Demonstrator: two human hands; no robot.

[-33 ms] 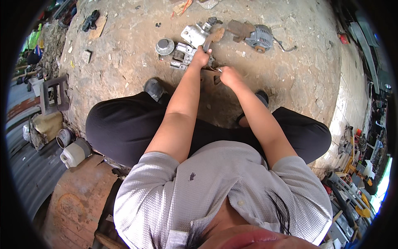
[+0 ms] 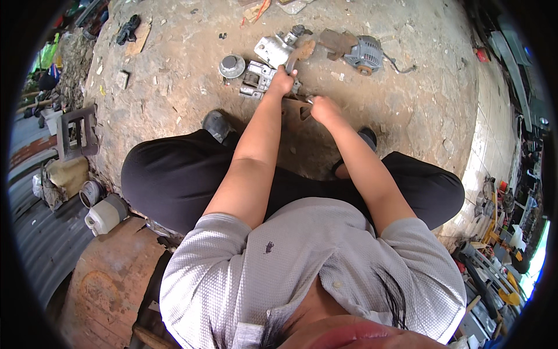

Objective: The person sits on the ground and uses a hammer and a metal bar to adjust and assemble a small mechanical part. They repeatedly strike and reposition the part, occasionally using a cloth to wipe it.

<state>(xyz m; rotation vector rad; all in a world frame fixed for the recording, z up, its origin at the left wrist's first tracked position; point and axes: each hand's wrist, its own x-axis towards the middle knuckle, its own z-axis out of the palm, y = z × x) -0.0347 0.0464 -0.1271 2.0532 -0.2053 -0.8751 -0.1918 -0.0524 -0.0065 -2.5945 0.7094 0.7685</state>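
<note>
My left hand (image 2: 282, 82) is closed around the lower end of a curved, rusty metal piece (image 2: 301, 53), above a silver metal housing (image 2: 256, 78) on the ground. My right hand (image 2: 325, 109), fingers closed, grips a small shiny metal thing whose kind I cannot make out. Below and between the hands lies a flat, brownish plate (image 2: 295, 103) with a triangular opening, partly hidden by my right hand. Just beyond my left hand sits a second silver housing (image 2: 272, 51). A round silver part with a dark cap (image 2: 232, 65) stands to its left.
Farther right lies a grey alternator (image 2: 365, 52) with a short cable, beside a rusty metal block (image 2: 337, 43). A dark cloth (image 2: 128, 29) is at the far left. A plastic jug (image 2: 106, 214) and a rectangular frame (image 2: 75, 132) stand left of my legs; clutter lines the right edge.
The view has shifted very slightly. My right hand is a touch farther right and nearer to me; my left hand keeps its hold on the curved metal piece.
</note>
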